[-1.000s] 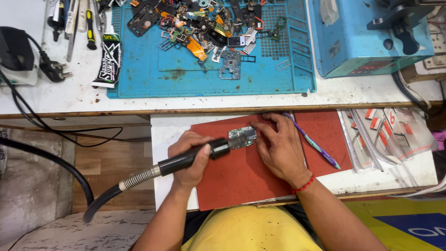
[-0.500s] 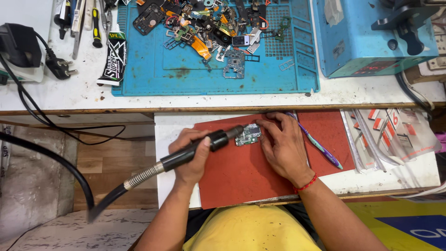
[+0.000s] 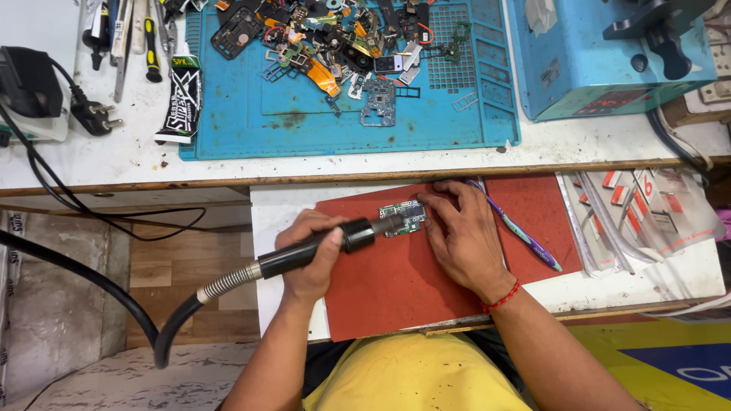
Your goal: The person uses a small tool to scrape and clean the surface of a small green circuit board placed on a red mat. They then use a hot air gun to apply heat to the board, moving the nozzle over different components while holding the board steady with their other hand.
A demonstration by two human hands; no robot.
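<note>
Change: the left hand [image 3: 312, 255] has kept its grip on the black hot-air handle [image 3: 320, 247], and the nozzle has stayed on the circuit board [image 3: 403, 215]; only small shifts show.
Left hand: fingers wrapped tight around the handle, whose hose [image 3: 114, 297] trails off to the left.
Right hand [image 3: 464, 232]: flat, fingers together, fingertips pressing the board's right edge.
Board: on the red mat [image 3: 411, 281], near its upper edge.
Edges: a purple toothbrush [image 3: 518, 228] lies just beside the right hand.
Room: bare mat below the board; white table [image 3: 655, 262] to the right.
</note>
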